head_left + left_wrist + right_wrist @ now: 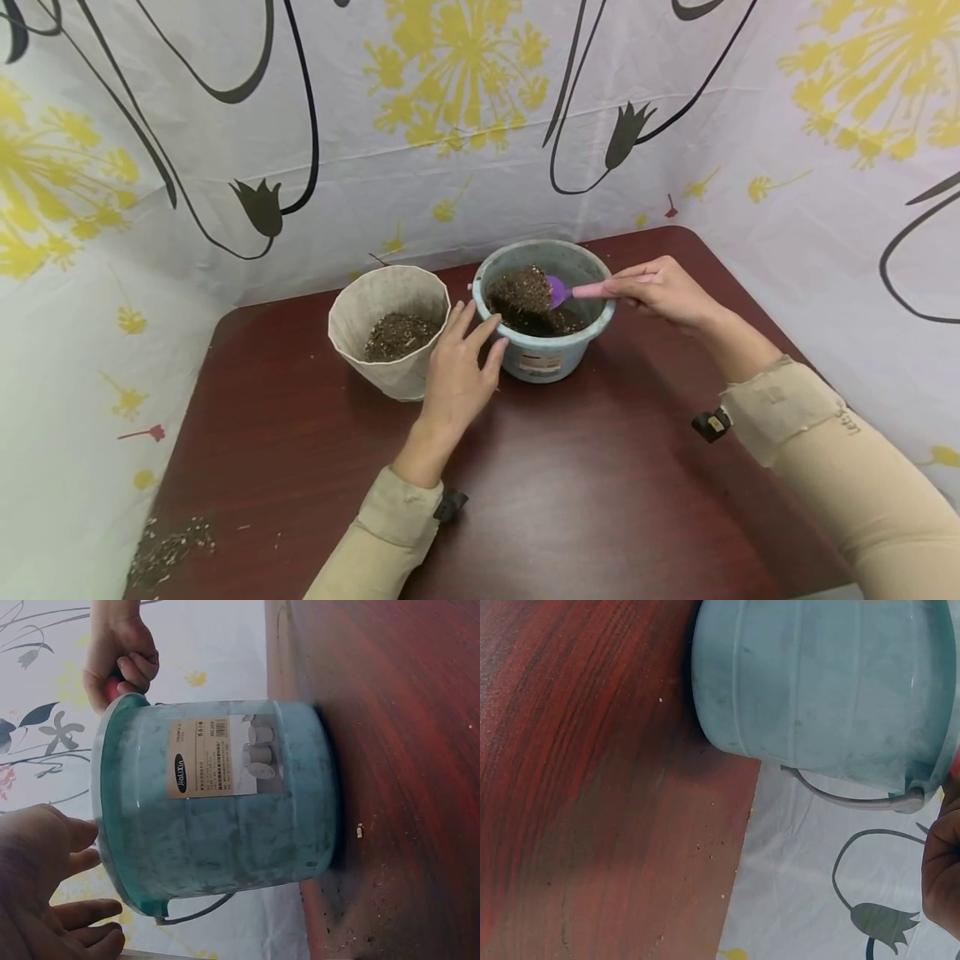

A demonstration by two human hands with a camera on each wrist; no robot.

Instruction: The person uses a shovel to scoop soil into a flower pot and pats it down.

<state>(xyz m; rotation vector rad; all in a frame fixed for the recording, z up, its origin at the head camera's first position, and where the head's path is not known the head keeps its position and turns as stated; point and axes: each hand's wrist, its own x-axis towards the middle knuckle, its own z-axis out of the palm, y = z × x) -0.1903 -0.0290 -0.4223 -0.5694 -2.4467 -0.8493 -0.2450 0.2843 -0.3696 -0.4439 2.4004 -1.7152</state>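
Purple-bladed, pink-handled trowel (592, 290) within a round pale-blue bucket (555, 341)

Crumbly brown soil (522, 287) heaped on the trowel hides most of its blade, above darker soil (566, 322) partly lost in shadow. The right hand (663, 290) pinches the handle; the right wrist view cuts that hand off at its edge. The left hand (459, 375) has loosely extended fingers beside the bucket's rim, contact hard to tell, and partly covers a faceted off-white pot (354, 317) with flecked soil (401, 336) inside.
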